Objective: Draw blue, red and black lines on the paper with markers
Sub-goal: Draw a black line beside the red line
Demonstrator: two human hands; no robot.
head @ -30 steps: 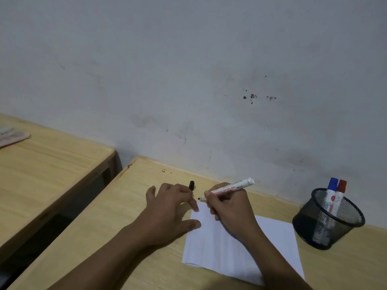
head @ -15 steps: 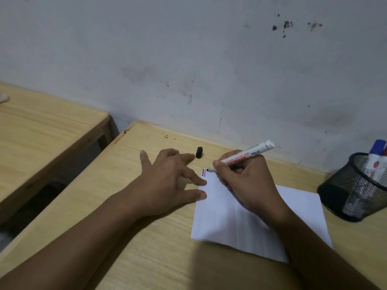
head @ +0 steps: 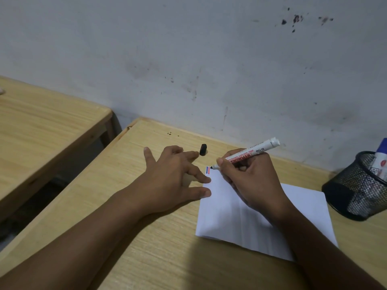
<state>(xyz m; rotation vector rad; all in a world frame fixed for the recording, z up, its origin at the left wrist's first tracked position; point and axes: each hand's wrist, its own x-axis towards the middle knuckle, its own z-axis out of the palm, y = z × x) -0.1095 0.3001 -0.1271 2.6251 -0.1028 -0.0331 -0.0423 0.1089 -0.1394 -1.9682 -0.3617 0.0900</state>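
Closed around the black marker (head: pixel 249 154), our right hand (head: pixel 249 176) sets its tip beside the red line (head: pixel 209 170) at the paper's (head: pixel 247 214) far left corner. Our left hand (head: pixel 176 176), spread flat and holding nothing, pins the sheet's left edge on the worktop (head: pixel 146 237); we should keep this stroke short and parallel.

White marker (head: pixel 250 153) tilted, black tip at paper (head: pixel 251 216) corner beside blue, red lines (head: pixel 208 170); black cap (head: pixel 203 149) on desk.
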